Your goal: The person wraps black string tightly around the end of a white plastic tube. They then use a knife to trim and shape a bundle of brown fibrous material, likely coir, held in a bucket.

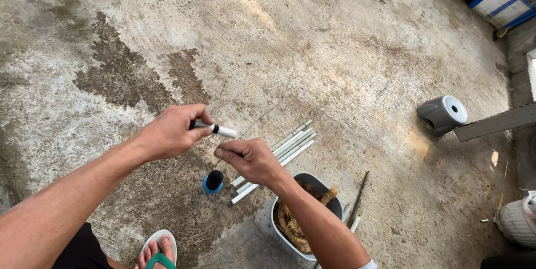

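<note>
My left hand (pixel 170 132) is closed around a short white stick with a black band (pixel 219 130), held level above the concrete floor. My right hand (pixel 249 159) is beside it, fingers pinched together near the stick's tip; a thin wire or thread seems to run from it up and to the right, but it is too fine to be sure. Below the hands several white tubes (pixel 282 151) lie in a bundle on the floor. A small black and blue cap-like object (pixel 213 182) stands next to them.
A grey tub (pixel 315 181) with brown fibrous material sits under my right forearm. A grey overturned stool (pixel 444 114) lies at the right by a metal bar (pixel 497 123). A blue-and-white box (pixel 501 4) is at the top right. My sandalled foot (pixel 158 251) is at the bottom.
</note>
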